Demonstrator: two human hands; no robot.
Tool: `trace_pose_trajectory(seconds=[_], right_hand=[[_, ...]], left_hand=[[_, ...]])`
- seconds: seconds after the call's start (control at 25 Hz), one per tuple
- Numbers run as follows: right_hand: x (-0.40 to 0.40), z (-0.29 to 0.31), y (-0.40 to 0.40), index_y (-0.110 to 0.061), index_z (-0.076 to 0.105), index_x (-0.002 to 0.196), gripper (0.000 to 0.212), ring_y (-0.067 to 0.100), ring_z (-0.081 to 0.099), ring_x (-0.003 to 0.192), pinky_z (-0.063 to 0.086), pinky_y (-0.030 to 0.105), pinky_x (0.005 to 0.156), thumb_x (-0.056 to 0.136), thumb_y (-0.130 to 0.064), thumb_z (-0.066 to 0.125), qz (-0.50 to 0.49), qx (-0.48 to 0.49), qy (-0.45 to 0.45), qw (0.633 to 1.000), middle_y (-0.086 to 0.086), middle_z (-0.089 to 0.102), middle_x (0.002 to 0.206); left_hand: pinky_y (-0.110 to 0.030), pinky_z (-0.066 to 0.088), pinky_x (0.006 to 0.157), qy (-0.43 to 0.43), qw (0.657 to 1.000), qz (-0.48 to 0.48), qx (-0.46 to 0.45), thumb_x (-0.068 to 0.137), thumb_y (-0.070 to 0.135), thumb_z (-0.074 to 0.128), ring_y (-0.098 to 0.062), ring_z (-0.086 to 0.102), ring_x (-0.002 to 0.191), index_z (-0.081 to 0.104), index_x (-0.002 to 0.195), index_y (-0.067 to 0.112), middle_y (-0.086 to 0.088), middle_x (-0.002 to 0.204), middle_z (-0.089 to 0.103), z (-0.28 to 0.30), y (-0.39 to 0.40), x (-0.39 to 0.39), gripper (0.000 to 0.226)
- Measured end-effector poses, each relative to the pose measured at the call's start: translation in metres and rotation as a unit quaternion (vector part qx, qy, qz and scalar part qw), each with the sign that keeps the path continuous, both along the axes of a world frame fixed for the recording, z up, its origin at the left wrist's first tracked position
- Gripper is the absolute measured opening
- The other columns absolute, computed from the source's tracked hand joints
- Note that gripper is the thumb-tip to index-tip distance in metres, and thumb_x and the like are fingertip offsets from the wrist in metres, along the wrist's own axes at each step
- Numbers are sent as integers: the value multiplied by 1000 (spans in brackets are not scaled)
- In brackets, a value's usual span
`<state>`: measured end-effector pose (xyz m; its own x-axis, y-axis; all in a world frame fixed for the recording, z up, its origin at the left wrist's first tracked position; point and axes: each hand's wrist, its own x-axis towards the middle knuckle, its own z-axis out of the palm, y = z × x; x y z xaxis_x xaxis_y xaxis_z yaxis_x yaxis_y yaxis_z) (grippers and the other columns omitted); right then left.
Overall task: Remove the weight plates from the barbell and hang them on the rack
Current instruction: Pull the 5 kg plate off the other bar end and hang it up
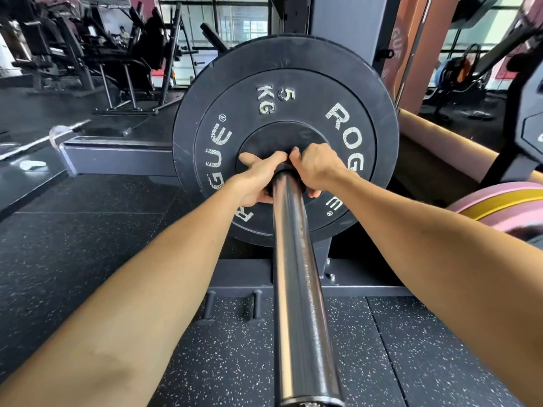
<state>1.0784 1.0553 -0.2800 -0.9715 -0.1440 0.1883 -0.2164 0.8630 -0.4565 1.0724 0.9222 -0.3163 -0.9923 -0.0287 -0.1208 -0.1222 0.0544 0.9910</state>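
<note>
- The left hand (258, 179) is curled on the left side of the barbell sleeve (296, 259), right where the sleeve meets the plate; thumb on top, fingers tucked underneath.
- The right hand (314, 168) is curled on the right side of the same spot, fingertips showing below; whether the two hands hold a collar or the plate's hub cannot be told.
- The black weight plate (285, 118), marked 5 KG, sits upright on the sleeve at its inner end, both hands against its centre.
- The bare sleeve runs from the plate toward the camera, above the speckled rubber floor (440, 348).
- A grey rack frame (117, 154) stands behind the plate.
- A pink and yellow plate (499, 204) lies at the right edge.
</note>
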Motion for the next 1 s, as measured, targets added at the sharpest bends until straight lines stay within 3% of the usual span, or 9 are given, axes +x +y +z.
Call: trace_pose_trajectory(seconds=[0.12,0.2,0.24,0.44,0.56,0.64,0.72,0.84,1.0], right_hand=[[-5,-15,8,-8,52,57,50,19,53,25,41,22,35,98,-32,33,-11,-124,1,992,1,49,28],[0,-31,20,-5,53,52,50,21,46,25,35,21,33,93,-26,33,-29,-285,-26,958,7,54,35],[2,-37,25,-4,53,48,54,22,44,28,34,22,33,93,-24,30,-40,-310,-32,949,13,58,42],[7,-23,25,3,54,62,60,16,47,25,36,18,30,105,-26,23,-36,-264,-112,957,17,61,57],[33,-14,27,6,54,79,55,15,47,24,38,19,30,107,-28,21,-47,-257,-179,948,15,58,63],[58,-10,27,4,52,74,57,14,46,22,38,19,29,108,-30,20,-57,-250,-206,944,14,57,65],[86,-4,28,2,50,70,59,13,46,22,38,20,30,108,-30,18,-60,-247,-214,943,13,55,64],[134,-3,33,1,49,67,59,12,48,25,40,21,32,108,-28,17,-49,-241,-215,945,14,56,65],[198,-5,45,2,53,71,58,18,54,42,46,26,45,107,-28,20,-35,-245,-210,946,14,58,68]], left_hand=[[-38,58,59,-4,1000,11,27,80,47,64,-15,69,56,29,87,25,-11,99,57,-2,2,2,43],[-42,59,57,-14,995,47,83,84,43,63,-17,65,52,25,87,23,-9,91,51,-7,2,4,42],[-45,60,61,-16,993,59,102,87,42,61,-18,64,55,25,87,23,-8,91,49,-13,3,5,41],[-60,56,82,-37,989,46,133,93,43,57,-30,63,82,25,92,21,-16,100,50,-10,2,17,38],[-36,59,57,-32,994,58,85,95,44,54,-20,63,69,28,92,21,-8,94,48,-4,7,43,35],[-31,56,50,-38,996,50,69,96,44,53,-16,63,62,29,96,20,-7,94,48,-5,9,64,34],[-33,57,51,-37,995,40,82,96,43,54,-16,65,58,30,106,17,-9,95,51,-3,10,92,37],[-40,58,65,-45,994,-1,95,95,41,53,-26,66,76,29,130,7,-19,106,56,-2,13,138,54],[-42,58,70,-39,996,-19,84,97,41,50,-27,69,77,25,131,9,-19,97,63,-1,18,206,53]])
